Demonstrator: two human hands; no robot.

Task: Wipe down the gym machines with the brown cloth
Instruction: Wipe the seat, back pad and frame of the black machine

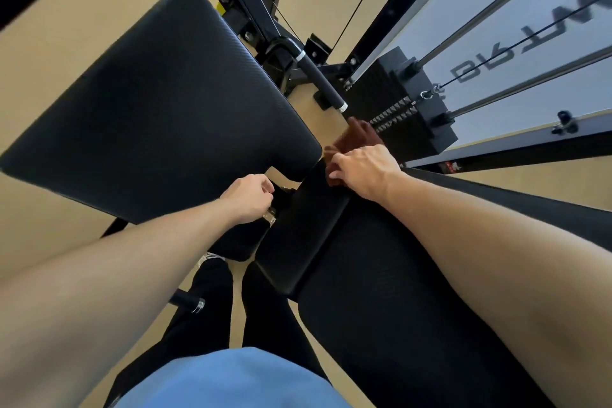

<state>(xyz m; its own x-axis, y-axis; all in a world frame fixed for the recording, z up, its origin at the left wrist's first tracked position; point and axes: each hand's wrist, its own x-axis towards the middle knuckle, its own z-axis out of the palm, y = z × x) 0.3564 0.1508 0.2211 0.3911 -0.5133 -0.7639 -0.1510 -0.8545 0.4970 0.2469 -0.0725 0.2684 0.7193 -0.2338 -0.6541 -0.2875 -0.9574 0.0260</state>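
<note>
**Brown cloth bunched at the pad's far edge**

Because the brown cloth (pixel 356 139) is soft, limp and light, it looks best held bunched under the palm. It lies crumpled at the seat pad (pixel 308 219) edge, gripped by the right hand (pixel 362 172). Loosely curled, the left hand (pixel 248 197) touches a bracket (pixel 270 216) beside the back pad (pixel 159 103); whether it grips is unclear.

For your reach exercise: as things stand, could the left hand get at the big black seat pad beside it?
Probably yes. The left hand lies right at the near edge of the big seat pad, and nothing stands between them. The right hand grips the brown cloth, however.
</note>
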